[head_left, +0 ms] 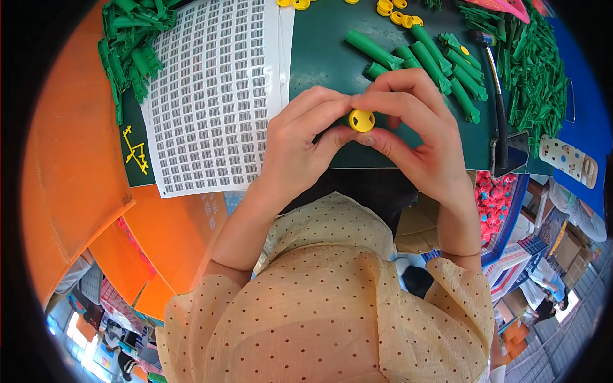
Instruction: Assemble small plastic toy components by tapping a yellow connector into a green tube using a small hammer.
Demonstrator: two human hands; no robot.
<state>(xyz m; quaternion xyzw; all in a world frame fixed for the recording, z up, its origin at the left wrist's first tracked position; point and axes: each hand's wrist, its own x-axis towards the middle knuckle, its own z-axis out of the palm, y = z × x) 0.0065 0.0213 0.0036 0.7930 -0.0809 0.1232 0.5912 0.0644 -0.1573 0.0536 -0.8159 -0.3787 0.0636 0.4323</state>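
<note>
In front of my body, both hands meet around a round yellow cap (363, 121) with cut-out openings in its face. My left hand (290, 140) is closed, its thumb and fingertips pinching just left of the cap, where a sliver of dark green tube seems to show. My right hand (428, 134) is closed too: its thumb presses the cap's lower rim and its fingertips curl over the top. The fingers hide most of what lies behind the cap. Beyond the right hand, several green tubes (429, 64) with jagged ends lie on the dark green table (325, 64).
A sheet of small printed labels (207, 102) lies left, beside a yellow plastic scrap (135, 152). Green pieces are heaped at far left (131, 48) and right. Loose yellow caps (396, 11) sit at the back. At right are a hammer (499, 89), a phone (511, 156) and a perforated case (568, 159).
</note>
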